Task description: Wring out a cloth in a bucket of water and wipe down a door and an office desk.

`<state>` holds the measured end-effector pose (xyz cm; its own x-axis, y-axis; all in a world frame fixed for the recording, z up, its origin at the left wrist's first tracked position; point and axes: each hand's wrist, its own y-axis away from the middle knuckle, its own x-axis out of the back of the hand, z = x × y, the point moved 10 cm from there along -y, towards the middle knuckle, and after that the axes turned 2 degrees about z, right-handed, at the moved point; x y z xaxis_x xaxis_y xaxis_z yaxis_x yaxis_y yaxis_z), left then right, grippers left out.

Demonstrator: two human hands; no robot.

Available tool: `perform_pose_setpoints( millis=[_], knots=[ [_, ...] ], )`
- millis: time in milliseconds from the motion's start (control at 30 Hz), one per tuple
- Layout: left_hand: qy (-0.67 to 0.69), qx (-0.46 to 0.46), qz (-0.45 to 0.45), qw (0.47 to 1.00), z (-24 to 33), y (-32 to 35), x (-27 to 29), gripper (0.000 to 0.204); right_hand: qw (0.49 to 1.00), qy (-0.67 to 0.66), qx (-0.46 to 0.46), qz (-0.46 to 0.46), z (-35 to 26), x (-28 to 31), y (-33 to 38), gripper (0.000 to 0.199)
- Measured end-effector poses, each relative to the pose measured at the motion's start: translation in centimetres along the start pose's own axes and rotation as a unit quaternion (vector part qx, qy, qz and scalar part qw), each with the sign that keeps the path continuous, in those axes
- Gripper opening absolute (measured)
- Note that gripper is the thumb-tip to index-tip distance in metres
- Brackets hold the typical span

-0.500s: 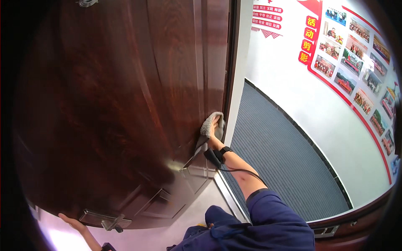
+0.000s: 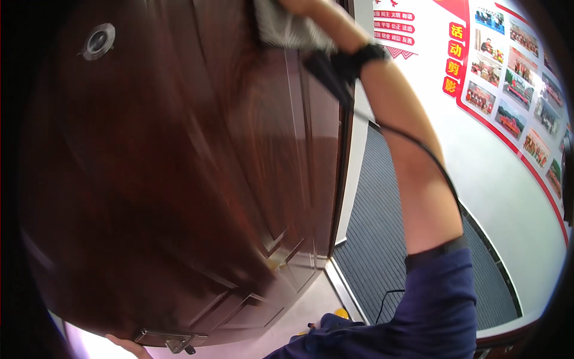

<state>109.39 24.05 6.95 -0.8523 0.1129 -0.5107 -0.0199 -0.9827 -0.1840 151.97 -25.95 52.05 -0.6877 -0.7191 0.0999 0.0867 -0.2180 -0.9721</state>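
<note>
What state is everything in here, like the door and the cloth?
Brown door: open
Door handle: fitted in place; locked or not, cannot tell
Grey cloth: against the door, blurred; wet or dry, cannot tell
Right hand: on the cloth, partly out of the picture
Left hand: at the door's edge, beside the handle
Black wristband: fastened
Black cable: curving along the right forearm
Dark ribbed mat: flat on the floor

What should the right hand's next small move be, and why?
I'd probably slide the gray cloth left across the brown door toward the round fitting: the right hand has the cloth at the door's upper right, uncovered wood lies between it and the fitting, and the left hand is at the door's edge near the handle.
</note>
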Motion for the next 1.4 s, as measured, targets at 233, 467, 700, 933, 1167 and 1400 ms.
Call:
perform_pose_setpoints(
  millis=[233, 467, 700, 933, 1167, 1400],
  knots=[
    [0.026, -0.021, 0.010, 0.999, 1.8, 0.3, 0.6, 0.076, 0.992, -0.042, 0.057, 0.102, -1.7, 1.0, 1.0, 0.050],
    [-0.134, -0.089, 0.058, 0.985, 5.1, 0.9, 0.2, 0.071, 0.974, -0.133, -0.064, -0.174, -6.9, -2.8, 33.1, 0.057],
    [-0.099, -0.077, 0.055, 0.991, 5.9, 0.7, -0.2, 0.069, 0.891, -0.272, 0.048, -0.361, -16.6, -3.0, 52.3, 0.032],
    [-0.114, -0.065, 0.037, 0.991, 5.1, -0.7, 1.7, 0.071, 0.843, -0.463, 0.194, -0.194, -15.6, 0.4, 28.7, 0.040],
    [-0.088, -0.091, 0.017, 0.992, 5.9, 0.7, -0.7, 0.068, 0.885, -0.326, 0.220, 0.250, -11.9, 6.9, 6.8, 0.046],
    [-0.101, -0.103, 0.016, 0.989, 6.6, 0.5, -0.6, 0.069, 0.944, -0.270, 0.185, 0.044, -22.1, 0.5, 16.9, 0.029]
  ],
)
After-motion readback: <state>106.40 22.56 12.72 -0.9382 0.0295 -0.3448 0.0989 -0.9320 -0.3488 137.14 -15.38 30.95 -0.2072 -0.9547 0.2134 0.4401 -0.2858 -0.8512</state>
